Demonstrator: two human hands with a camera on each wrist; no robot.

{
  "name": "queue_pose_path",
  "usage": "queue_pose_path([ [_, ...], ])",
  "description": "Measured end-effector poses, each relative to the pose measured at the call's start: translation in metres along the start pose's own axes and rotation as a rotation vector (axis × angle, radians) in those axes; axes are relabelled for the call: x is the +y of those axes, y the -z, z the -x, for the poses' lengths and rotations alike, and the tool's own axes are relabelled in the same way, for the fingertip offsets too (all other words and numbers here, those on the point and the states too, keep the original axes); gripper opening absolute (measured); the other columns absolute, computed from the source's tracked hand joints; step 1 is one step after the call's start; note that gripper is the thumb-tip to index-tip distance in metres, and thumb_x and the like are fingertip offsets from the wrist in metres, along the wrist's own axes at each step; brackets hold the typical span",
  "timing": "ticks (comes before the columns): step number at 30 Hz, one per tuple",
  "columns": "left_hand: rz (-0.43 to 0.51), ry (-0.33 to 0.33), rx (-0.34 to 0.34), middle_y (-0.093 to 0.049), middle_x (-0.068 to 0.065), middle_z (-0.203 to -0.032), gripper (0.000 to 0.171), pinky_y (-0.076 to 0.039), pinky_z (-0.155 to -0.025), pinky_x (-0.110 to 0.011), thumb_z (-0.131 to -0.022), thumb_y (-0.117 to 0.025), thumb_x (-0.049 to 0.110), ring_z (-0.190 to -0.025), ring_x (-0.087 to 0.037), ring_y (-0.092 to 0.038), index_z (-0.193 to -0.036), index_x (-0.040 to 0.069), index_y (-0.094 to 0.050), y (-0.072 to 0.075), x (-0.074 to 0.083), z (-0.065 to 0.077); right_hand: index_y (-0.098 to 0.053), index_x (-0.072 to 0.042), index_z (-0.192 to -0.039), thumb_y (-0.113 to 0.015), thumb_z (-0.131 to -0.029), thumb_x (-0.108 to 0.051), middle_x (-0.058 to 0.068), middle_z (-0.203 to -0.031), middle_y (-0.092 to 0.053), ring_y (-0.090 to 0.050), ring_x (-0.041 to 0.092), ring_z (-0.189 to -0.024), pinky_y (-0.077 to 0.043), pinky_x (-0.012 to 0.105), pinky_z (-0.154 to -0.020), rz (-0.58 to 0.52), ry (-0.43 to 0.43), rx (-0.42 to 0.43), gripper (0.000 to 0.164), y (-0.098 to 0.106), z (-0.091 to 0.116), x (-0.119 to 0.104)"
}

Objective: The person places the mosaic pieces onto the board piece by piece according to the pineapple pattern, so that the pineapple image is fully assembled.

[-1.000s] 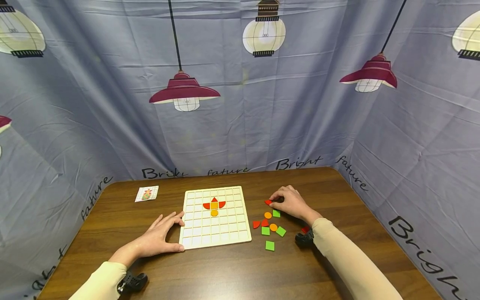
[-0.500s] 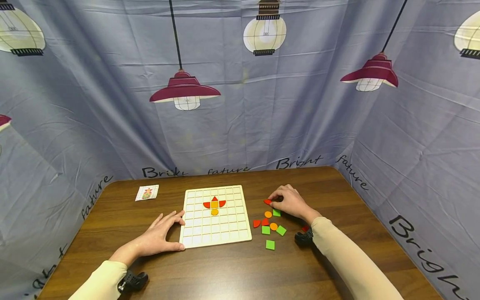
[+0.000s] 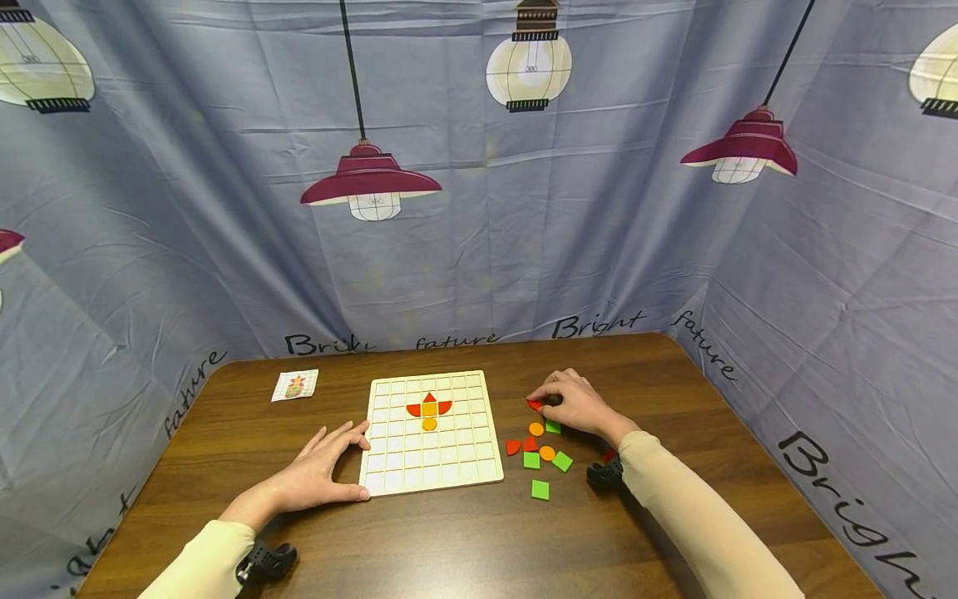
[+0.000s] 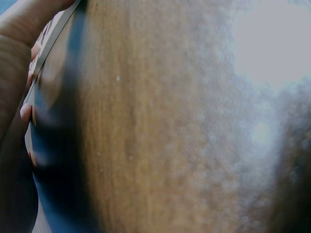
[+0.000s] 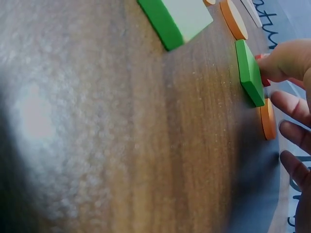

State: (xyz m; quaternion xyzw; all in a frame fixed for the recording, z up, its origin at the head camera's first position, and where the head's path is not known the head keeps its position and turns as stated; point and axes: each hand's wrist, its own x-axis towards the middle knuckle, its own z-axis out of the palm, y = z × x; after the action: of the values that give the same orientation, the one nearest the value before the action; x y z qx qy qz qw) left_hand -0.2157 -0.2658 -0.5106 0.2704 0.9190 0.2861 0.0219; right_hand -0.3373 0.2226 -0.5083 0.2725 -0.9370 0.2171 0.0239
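In the head view, my left hand rests at the left edge of a white grid board, thumb by its near corner and fingers spread along the side. On the board lie a red triangle, two red quarter-circle pieces, an orange square and an orange circle. My right hand pinches a red piece with thumb and index finger, low over the table. The fingertips partly cover it, so its outline is unclear. In the right wrist view, the thumb touches this red piece.
Loose pieces lie near the right hand: orange circles, several green squares, a red triangle and a red quarter circle. Another red piece shows beneath the right wrist. A picture card lies back left on the wooden table.
My right hand's fingers have shifted slightly left over the red piece and now cover more of it. The left hand and the board have stayed in place.
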Motion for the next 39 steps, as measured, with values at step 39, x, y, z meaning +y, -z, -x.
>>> queue_pose_path([
  [39,-0.012,-0.008,0.005,-0.038,-0.016,-0.161,0.061,-0.007,-0.117,-0.070,-0.081,-0.081,0.057,-0.148,-0.045,-0.030,-0.123,0.021,-0.055,0.0006,0.0007,-0.0008,-0.076,-0.032,-0.100,-0.081,-0.086,-0.037,-0.010,-0.105,-0.062,-0.049,0.018,-0.105,-0.038,0.044,-0.091,-0.041,-0.026,0.018,0.016,-0.0012,-0.0002,0.0022],
])
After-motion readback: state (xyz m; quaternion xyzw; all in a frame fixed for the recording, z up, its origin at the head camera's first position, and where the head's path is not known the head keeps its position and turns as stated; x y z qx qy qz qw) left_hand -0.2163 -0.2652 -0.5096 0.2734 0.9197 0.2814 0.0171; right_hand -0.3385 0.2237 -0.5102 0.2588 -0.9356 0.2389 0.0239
